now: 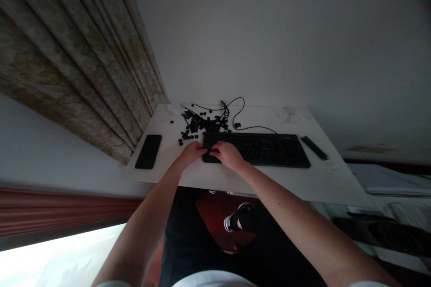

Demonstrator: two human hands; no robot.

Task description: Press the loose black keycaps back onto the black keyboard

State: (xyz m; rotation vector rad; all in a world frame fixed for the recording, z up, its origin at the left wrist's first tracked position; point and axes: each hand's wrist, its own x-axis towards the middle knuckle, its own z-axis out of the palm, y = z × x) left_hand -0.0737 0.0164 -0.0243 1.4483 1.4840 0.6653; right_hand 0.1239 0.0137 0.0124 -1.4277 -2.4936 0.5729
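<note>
On the white table (269, 182), we saw the black keyboard (272, 149) extending rightward beneath our right hand (229, 154), its left end at our left hand (192, 152). Our hands lay close together; fingertip closure could not be discerned. No lettering was legible.

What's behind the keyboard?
Behind the keyboard, toward its left end, loose black keycaps lie heaped and scattered; a thin black cable loops beside them. Whatever lies under the heap's thickest part is covered.
</note>
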